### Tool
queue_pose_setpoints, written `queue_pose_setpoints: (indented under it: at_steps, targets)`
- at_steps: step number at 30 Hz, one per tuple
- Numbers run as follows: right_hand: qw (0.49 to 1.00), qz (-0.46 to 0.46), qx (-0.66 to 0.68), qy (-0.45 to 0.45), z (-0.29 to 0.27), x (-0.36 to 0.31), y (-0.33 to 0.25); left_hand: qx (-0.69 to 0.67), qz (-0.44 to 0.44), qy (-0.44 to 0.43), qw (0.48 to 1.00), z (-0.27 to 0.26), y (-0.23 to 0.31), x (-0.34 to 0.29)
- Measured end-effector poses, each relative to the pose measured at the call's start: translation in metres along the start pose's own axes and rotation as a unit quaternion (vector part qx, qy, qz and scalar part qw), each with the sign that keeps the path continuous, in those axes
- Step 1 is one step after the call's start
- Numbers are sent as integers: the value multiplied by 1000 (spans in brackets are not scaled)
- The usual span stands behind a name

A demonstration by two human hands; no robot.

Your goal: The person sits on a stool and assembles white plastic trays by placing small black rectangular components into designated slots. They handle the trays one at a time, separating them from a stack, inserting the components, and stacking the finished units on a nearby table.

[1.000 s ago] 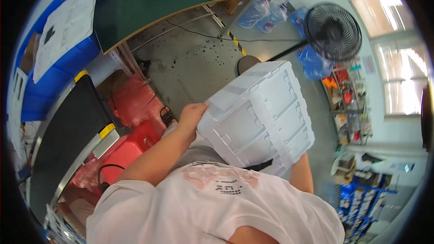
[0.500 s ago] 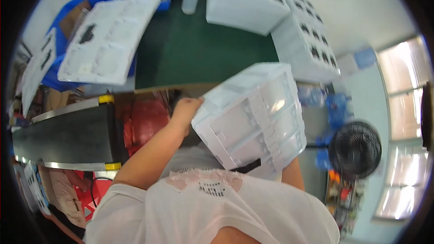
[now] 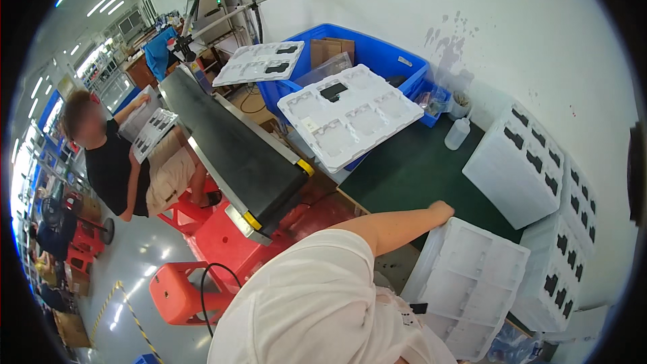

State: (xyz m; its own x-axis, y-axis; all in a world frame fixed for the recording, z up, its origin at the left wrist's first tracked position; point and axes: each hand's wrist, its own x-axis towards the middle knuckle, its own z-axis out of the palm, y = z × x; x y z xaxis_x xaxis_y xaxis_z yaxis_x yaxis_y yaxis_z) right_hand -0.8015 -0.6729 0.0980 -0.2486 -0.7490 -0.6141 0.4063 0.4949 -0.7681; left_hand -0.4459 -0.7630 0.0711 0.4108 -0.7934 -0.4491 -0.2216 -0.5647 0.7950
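Note:
My left hand (image 3: 441,211) is closed on the upper left corner of a thick white moulded tray block (image 3: 472,290), possibly several trays nested together. Shallow rectangular pockets cover the face turned up to me, and they look bare. The block leans at the near edge of the green table (image 3: 397,178), in front of my body. A short black strip (image 3: 418,308) shows at its left side, close to my shirt. My right hand is out of sight.
Tall white tray stacks (image 3: 519,168) with black pieces stand at the right. Another white tray (image 3: 350,118) rests across a blue crate (image 3: 377,50), near a squeeze bottle (image 3: 457,133). A conveyor (image 3: 229,145) runs at left; beyond it a seated person (image 3: 108,162) holds trays.
My view has swung left and up, bringing the conveyor and the seated person into sight. The tray block, still in my left hand, now appears lower right. My right forearm has left the view.

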Motion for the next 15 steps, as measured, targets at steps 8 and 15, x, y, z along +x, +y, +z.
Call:
queue_pose_setpoints:
  at_steps: [8,15]
  targets:
    - [999,3,49,21,-24,-38,9,37,161,-43,985,-58,6,-156]
    - [981,87,171,35,3,-110,64,275,207,-85,935,-56,18,-183]
